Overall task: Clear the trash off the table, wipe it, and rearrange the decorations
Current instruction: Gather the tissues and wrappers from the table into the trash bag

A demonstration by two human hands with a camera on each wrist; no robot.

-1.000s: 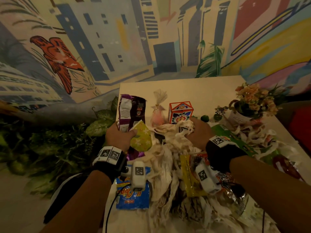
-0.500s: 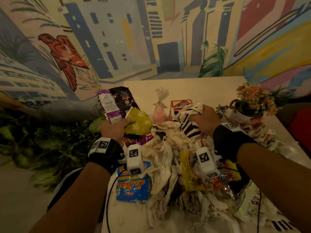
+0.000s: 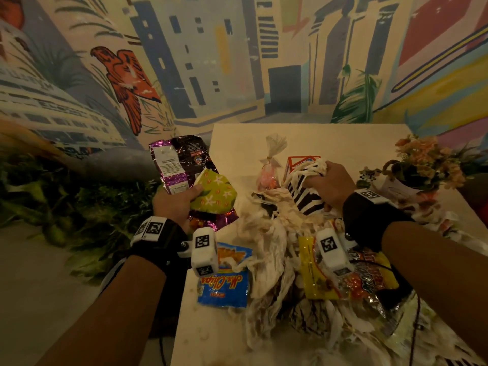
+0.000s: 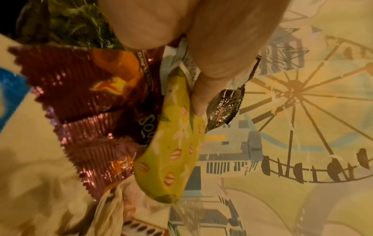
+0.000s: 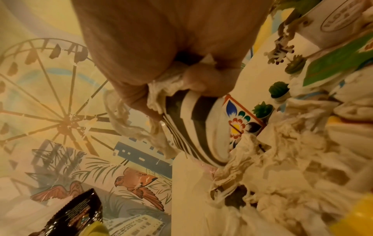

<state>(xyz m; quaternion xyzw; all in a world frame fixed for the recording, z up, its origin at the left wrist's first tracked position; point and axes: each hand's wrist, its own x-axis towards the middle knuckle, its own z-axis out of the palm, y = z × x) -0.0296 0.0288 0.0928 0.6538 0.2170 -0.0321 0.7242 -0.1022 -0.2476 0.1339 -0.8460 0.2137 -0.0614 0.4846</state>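
My left hand (image 3: 182, 200) (image 4: 199, 89) grips a purple snack wrapper (image 3: 177, 159) (image 4: 84, 99) together with a flattened yellow-green paper cup (image 3: 215, 192) (image 4: 177, 143), held up at the table's left edge. My right hand (image 3: 328, 180) (image 5: 181, 89) grips a black-and-white striped paper cup (image 3: 306, 196) (image 5: 197, 129) with a wad of tissue (image 5: 165, 89), lifted over the trash pile. Crumpled tissues (image 3: 274, 249), a blue chip bag (image 3: 224, 283) and a yellow-red wrapper (image 3: 332, 278) litter the white table (image 3: 330, 138).
Decorations stand behind the pile: a small pink gift bag (image 3: 269, 170), a floral box (image 3: 298, 161) (image 5: 240, 123), tiny cactus figures (image 5: 279, 89) and a flower pot (image 3: 420, 167). Green foliage (image 3: 79, 207) lies on the floor at left, and a painted mural wall rises beyond.
My left hand has lifted the purple wrapper and yellow-green cup up and leftward. My right hand closed on the striped cup with tissue and raised it off the pile.
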